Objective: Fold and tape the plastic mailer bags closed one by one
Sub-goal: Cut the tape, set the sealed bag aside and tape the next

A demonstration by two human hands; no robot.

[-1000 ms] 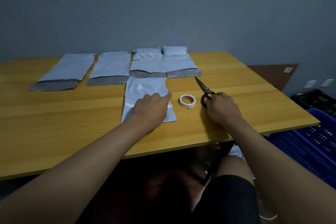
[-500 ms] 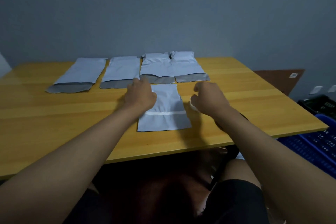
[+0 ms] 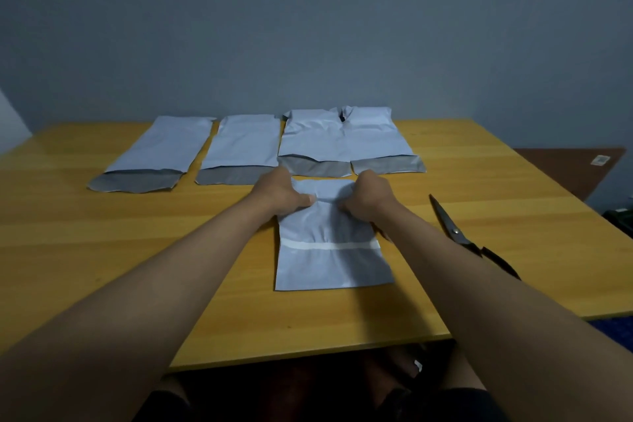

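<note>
A white plastic mailer bag lies flat in the middle of the wooden table, with a white strip running across it. My left hand and my right hand both pinch its far end, fingers curled into the plastic, which wrinkles between them. Beyond it lies a row of several more mailer bags with their grey open flaps toward me. Black scissors rest to the right of my right forearm. The tape roll is hidden from view.
A grey wall stands right behind the table's far edge. A brown floor patch shows at the right. My knees sit under the table's near edge.
My right hand left the scissors and came to the bag's far end. My left hand slid up the bag to the same end. Both now pinch it.
</note>
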